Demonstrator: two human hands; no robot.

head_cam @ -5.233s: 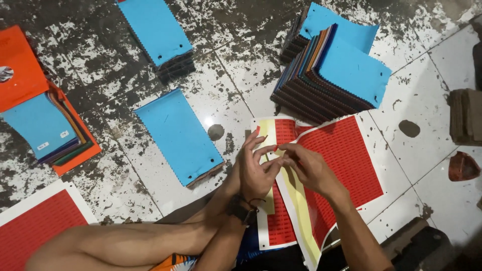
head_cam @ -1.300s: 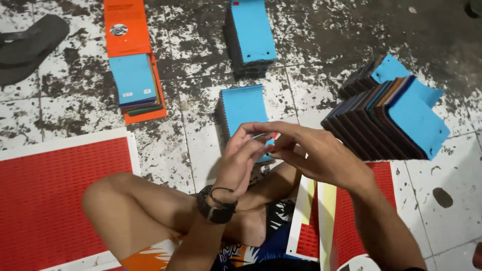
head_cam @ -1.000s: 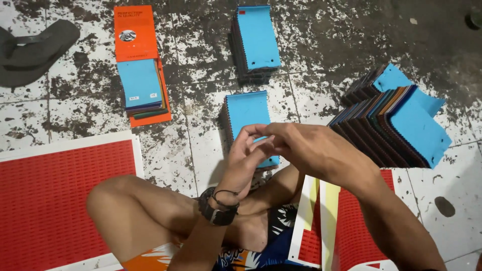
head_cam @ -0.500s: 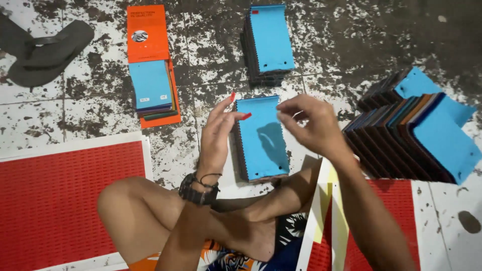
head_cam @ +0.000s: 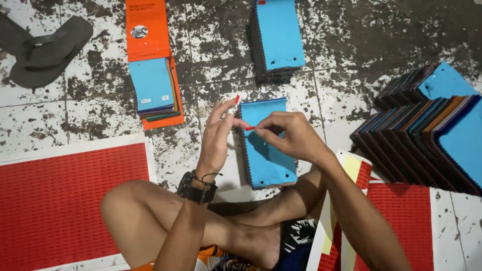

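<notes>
Two big red sticker sheets frame the scene on the stained tile floor [head_cam: 351, 50]: one red sheet [head_cam: 65, 200] lies flat at the person's left, and another red sheet [head_cam: 401, 221] sits under the right forearm, its yellowish backing curled up beside the leg, probably so stickers peel off within easy reach. To the right, a fanned row of swatch books [head_cam: 432, 135] in blue, dark and orange covers leans in overlapping order. Farther up sits a dark stack topped with blue [head_cam: 278, 35], and on the left an orange folder [head_cam: 148, 35] lies opened out with a smaller blue-topped stack on its lower half. A dark flip-flop [head_cam: 45, 50] rests at the upper left, well apart from the work.

Directly before the crossed legs lies the blue swatch stack [head_cam: 266, 145], nothing blocking it. Above it the left hand [head_cam: 216, 138] is raised with fingers spread, a small red sticker [head_cam: 237, 99] clinging to one fingertip. The right hand [head_cam: 288, 135] is pinched narrow on another tiny red sticker [head_cam: 249, 128], which touches the left thumb.
</notes>
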